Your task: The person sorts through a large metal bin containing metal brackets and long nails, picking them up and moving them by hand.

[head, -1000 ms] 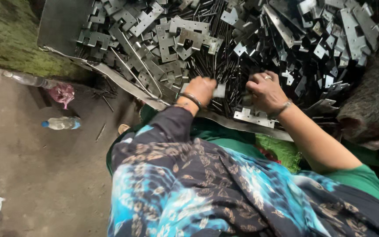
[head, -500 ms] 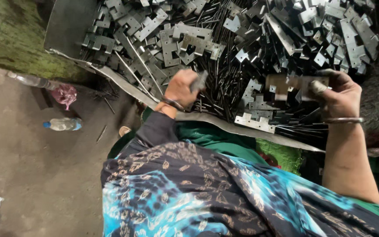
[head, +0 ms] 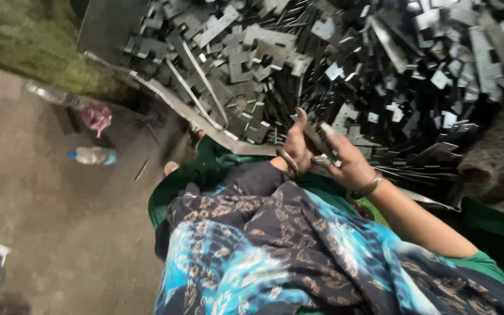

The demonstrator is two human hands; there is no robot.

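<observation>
Head view: both hands' grip closed on metal strips (head: 316, 140); plastic bottle (head: 91, 155), pink bag (head: 95, 116) on floor.

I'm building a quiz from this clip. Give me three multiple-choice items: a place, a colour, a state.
1. Where does the plastic bottle lie?
A. on the ground at left
B. on the metal heap
C. in a hand

2. What colour is the bag near the bottle?
A. yellow
B. pink
C. white

3. How are the left hand and right hand placed?
A. far apart
B. behind the back
C. together at the edge of the metal pieces

Answers: A, it rests on bare ground; B, it shows pink; C, both hands meet, holding dark metal strips.
</observation>
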